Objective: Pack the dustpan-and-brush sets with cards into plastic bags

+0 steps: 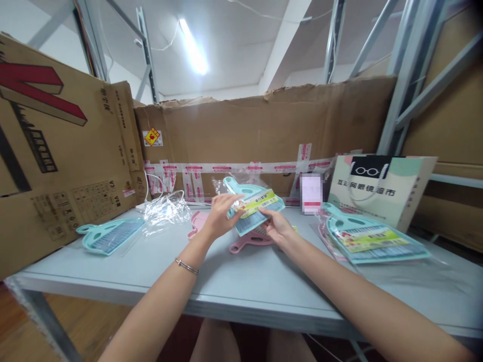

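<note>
A teal dustpan set (247,223) with blue brush bristles and a yellow-green printed label (256,202) is held up above the table, its handle pointing away to the upper left. My left hand (222,213) closes on its left side, thumb and fingers by the label. My right hand (277,226) grips its lower right edge, with the thumb on top. Clear plastic wrap shows around the handle end. Beneath the raised set lies a pink dustpan (247,244), partly covered by it and by my right hand. Another pink piece (196,223) is half hidden behind my left wrist.
At the left lies a teal dustpan (113,236), with crumpled clear plastic (168,211) beside it. Labelled, bagged teal sets (366,236) lie over pink at the right, before a paper bag (377,186). A taped cardboard box (245,130) walls the table's (162,271) back.
</note>
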The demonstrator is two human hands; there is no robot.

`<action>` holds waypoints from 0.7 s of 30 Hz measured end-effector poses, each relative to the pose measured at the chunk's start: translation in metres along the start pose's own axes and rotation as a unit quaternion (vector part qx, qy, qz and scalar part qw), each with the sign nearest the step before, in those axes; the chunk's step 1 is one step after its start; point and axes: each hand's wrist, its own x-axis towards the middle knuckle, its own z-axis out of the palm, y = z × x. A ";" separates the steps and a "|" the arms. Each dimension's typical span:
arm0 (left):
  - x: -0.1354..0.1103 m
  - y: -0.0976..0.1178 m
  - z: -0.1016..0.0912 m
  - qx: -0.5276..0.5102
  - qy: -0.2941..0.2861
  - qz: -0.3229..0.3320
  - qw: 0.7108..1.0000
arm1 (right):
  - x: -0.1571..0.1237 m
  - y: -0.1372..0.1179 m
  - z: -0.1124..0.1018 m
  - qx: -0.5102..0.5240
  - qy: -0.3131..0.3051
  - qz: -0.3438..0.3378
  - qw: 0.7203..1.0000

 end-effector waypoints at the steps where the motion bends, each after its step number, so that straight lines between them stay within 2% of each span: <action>1: 0.001 0.000 0.000 -0.007 0.073 -0.031 0.997 | -0.001 -0.002 0.001 0.012 0.005 -0.011 1.000; 2: 0.002 -0.001 0.000 -0.026 0.139 -0.078 0.987 | -0.002 -0.003 0.001 0.023 0.010 -0.020 0.999; 3: 0.002 -0.002 0.001 -0.058 0.180 -0.142 0.972 | -0.003 -0.003 0.002 0.033 0.016 -0.027 0.999; 4: 0.003 -0.003 0.003 -0.106 0.184 -0.214 0.954 | -0.004 -0.003 0.003 0.041 0.019 -0.032 0.998; 6: 0.002 -0.006 0.009 -0.225 0.099 -0.329 0.912 | -0.007 0.000 0.005 0.046 0.015 -0.037 0.998; 7: 0.002 -0.007 0.013 -0.283 0.042 -0.353 0.891 | -0.008 0.001 0.006 0.043 0.008 -0.036 0.998; 9: 0.000 -0.008 0.020 -0.369 -0.022 -0.339 0.865 | -0.008 0.005 0.007 0.025 -0.005 -0.028 0.999; 12: -0.003 -0.011 0.023 -0.419 -0.013 -0.308 0.854 | -0.004 0.005 0.004 -0.010 0.002 -0.030 1.000; 17: -0.003 -0.015 0.014 -0.444 -0.046 -0.320 0.836 | 0.011 -0.010 -0.014 -0.120 0.109 -0.114 0.980; 19: -0.004 -0.016 0.010 -0.441 -0.066 -0.326 0.833 | 0.016 -0.019 -0.022 -0.160 0.087 -0.079 0.980; 21: -0.005 -0.017 0.008 -0.434 -0.085 -0.345 0.828 | 0.019 -0.025 -0.026 -0.162 0.009 -0.010 0.987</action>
